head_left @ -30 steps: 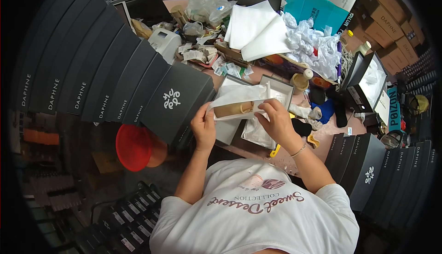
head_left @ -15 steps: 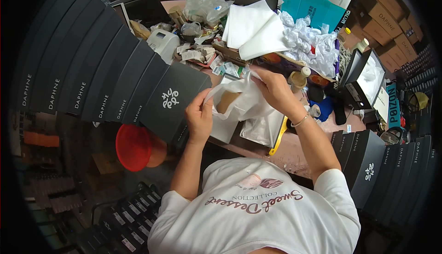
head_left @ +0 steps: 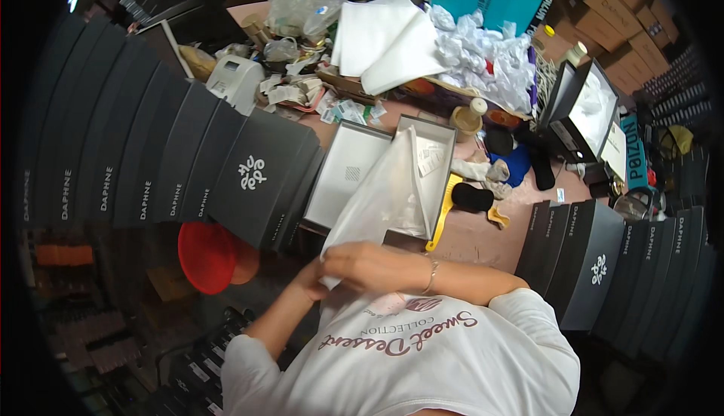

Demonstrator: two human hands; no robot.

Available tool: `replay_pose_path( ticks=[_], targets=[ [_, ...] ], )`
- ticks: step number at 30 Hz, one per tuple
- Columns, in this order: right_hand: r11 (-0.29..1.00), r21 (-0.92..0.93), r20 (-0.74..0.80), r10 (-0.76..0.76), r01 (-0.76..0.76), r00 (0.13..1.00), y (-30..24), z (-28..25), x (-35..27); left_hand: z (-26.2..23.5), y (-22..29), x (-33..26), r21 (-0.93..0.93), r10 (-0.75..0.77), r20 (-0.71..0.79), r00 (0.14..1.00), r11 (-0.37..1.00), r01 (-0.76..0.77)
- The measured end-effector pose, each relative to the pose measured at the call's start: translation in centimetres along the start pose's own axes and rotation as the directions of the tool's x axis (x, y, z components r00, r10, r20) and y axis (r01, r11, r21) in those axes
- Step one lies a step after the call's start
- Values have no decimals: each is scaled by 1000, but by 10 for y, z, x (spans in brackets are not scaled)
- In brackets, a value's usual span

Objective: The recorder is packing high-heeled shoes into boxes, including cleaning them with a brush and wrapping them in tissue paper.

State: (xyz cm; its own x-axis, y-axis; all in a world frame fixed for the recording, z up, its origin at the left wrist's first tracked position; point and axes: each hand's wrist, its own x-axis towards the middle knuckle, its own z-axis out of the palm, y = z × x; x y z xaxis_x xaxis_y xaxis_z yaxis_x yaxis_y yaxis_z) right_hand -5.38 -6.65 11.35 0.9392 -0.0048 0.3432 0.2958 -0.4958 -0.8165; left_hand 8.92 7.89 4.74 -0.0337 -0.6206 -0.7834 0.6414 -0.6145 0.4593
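Observation:
A long piece of thin white wrapping point(head_left: 373, 201) stretches from my hands up over an open shoe box; whether it is a bag or a sheet I cannot tell. My right hand point(head_left: 366, 265) is closed on its near end, close to my shirt, slightly blurred. My left hand point(head_left: 309, 280) meets it there, closed against the same end, its fingers mostly hidden behind the right hand. The shoe box point(head_left: 446, 148) holds more crumpled white wrapping point(head_left: 407, 220). Left of it lies a pale-lined box lid point(head_left: 343, 167).
Dark shoe boxes point(head_left: 249, 167) are stacked left, and more point(head_left: 573, 265) stand right. A red bin point(head_left: 205, 257) is below left. Beyond are white sheets point(head_left: 385, 39), crumpled paper point(head_left: 483, 61), a bottle point(head_left: 467, 118) and a label printer point(head_left: 235, 80). A yellow-handled tool point(head_left: 445, 216) lies beside the box.
Both hands have come down toward my body and together, drawing the wrapping out long. The tan thing seen inside it before no longer shows. The view has shifted slightly.

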Motion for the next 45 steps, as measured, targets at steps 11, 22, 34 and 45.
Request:
replay_pose_path(
  ticks=[11,22,34,45],
  targets=[
    [-48,991,-60,686,127,725,63,-14,-155,17,88,24,518,500,253,828,652,-553],
    [475,58,-614,711,-878,343,91,-60,-131,154,68,299,205,469,-33,882,867,-454],
    [299,-464,-508,681,-834,527,160,-41,-108,15,12,179,761,794,0,608,395,-515],
    [288,-445,-564,645,-848,515,146,-56,-129,66,42,179,732,481,607,633,-649,-208]
  ],
)
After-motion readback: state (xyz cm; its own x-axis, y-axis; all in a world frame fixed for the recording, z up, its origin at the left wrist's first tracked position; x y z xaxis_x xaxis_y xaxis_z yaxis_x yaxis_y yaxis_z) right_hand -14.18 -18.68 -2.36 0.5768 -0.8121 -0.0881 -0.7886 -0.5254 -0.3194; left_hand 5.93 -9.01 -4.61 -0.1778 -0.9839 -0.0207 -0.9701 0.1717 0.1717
